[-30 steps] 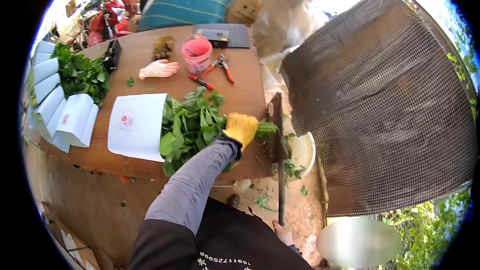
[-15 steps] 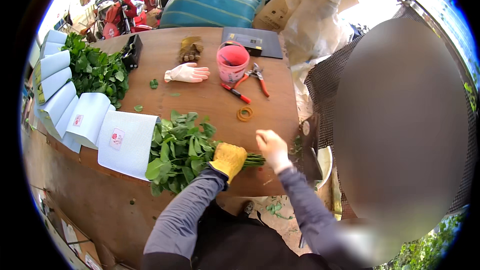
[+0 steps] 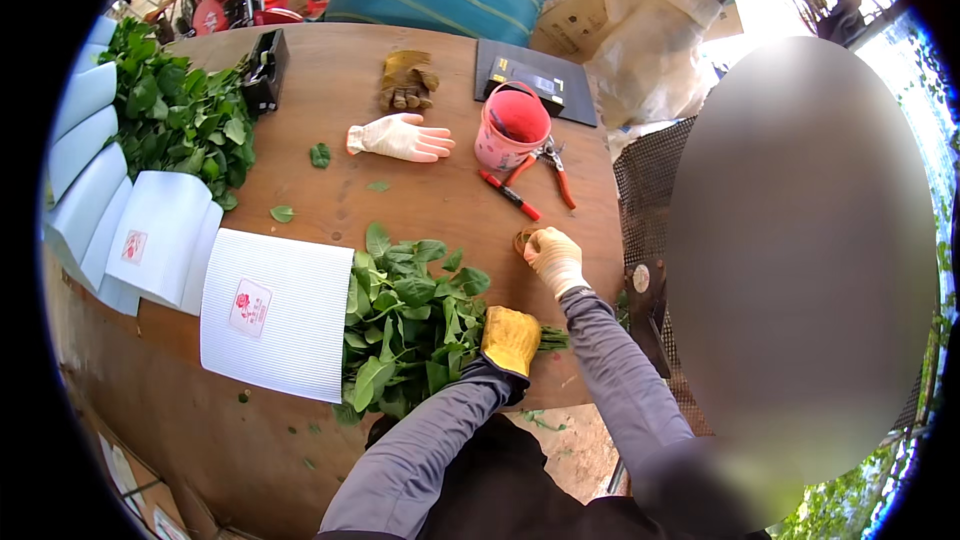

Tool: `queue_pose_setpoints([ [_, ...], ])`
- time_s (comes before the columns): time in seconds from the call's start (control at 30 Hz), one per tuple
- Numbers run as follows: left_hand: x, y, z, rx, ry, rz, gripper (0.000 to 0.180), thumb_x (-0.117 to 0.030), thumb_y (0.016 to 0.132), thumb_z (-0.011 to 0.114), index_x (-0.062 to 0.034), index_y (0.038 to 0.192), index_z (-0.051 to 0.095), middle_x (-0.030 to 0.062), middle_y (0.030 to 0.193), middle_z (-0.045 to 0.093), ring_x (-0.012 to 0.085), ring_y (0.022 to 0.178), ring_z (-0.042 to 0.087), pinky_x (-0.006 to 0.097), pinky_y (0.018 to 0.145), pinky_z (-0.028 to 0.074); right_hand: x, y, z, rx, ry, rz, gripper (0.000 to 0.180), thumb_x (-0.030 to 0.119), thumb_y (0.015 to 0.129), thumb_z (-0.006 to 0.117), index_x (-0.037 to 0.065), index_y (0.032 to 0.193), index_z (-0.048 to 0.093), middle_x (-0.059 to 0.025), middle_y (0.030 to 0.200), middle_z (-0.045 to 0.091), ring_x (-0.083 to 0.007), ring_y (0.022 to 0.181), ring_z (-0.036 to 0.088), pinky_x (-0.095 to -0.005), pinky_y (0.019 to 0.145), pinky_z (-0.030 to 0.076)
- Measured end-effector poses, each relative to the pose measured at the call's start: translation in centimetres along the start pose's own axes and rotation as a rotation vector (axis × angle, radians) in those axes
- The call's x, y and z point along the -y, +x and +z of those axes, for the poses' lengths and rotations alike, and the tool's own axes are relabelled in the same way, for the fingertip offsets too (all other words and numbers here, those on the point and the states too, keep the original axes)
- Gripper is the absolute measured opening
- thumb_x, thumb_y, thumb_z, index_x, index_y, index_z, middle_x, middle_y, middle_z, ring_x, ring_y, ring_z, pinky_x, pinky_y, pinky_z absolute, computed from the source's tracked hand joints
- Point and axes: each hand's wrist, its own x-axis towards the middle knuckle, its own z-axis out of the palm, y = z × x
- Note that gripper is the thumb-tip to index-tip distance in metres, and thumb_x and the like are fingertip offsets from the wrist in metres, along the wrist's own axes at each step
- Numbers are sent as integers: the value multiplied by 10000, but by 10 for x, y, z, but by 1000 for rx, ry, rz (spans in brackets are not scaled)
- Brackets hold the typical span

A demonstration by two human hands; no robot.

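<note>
My left hand [image 3: 511, 341], in a yellow work glove, is closed round the stems of a leafy bunch [image 3: 410, 315]. The bunch lies across the table's near side, its stem ends poking out to the right of the glove. Its left end is wrapped in white corrugated paper [image 3: 275, 315] with a red rose label, so what is inside is hidden. My right hand [image 3: 553, 258], in a pale knit glove, is pinched at the small brown rubber bands [image 3: 521, 240] on the tabletop. The fingers partly cover the bands.
Wrapped bunches with green leaves [image 3: 185, 105] line the table's left side. Beyond my hands lie a white glove [image 3: 402, 138], a brown glove [image 3: 407, 78], a pink bucket [image 3: 497, 152], red-handled pliers [image 3: 562, 185] and a red marker [image 3: 510, 195]. A black box [image 3: 265, 72] stands behind.
My right hand has moved from beside the stem ends, forward to the rubber bands, and closed on them. My left hand keeps its hold on the bunch. The whole view has shifted.
</note>
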Motion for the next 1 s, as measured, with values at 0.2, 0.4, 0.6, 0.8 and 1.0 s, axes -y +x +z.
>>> queue_pose_setpoints([
  [0.2,4,0,-8,30,18,25,136,-244,856,658,-208,777,763,54,726,750,231,704,740,405,647,494,-9,-18,-14,-14,294,121,182,302,928,700,158,1018,765,-85,1000,720,-284,960,703,-416,848,561],
  [0.4,6,0,-20,87,57,25,135,-239,862,657,-202,801,772,52,736,756,239,712,749,412,638,511,1,4,-3,69,-254,-200,178,339,922,698,188,964,783,-50,984,693,-247,991,682,-408,835,558],
  [0.6,0,-1,-24,110,93,64,133,-234,864,656,-194,809,770,52,745,758,246,721,753,415,656,530,-15,14,21,-96,-329,-313,141,256,898,667,162,833,750,-64,885,719,-286,867,710,-441,783,570],
  [0.8,4,0,-23,119,148,74,151,-241,872,654,-202,816,788,53,775,773,238,744,761,405,651,520,-25,-8,-22,-87,676,89,204,242,935,683,56,984,749,-112,866,752,-244,808,718,-376,766,555],
  [1.0,2,2,-29,106,161,82,155,-233,862,653,-189,788,782,75,747,769,248,716,763,416,622,531,-81,-110,-41,-2,1187,260,176,176,990,675,13,937,714,24,808,670,-60,720,559,-240,677,462],
])
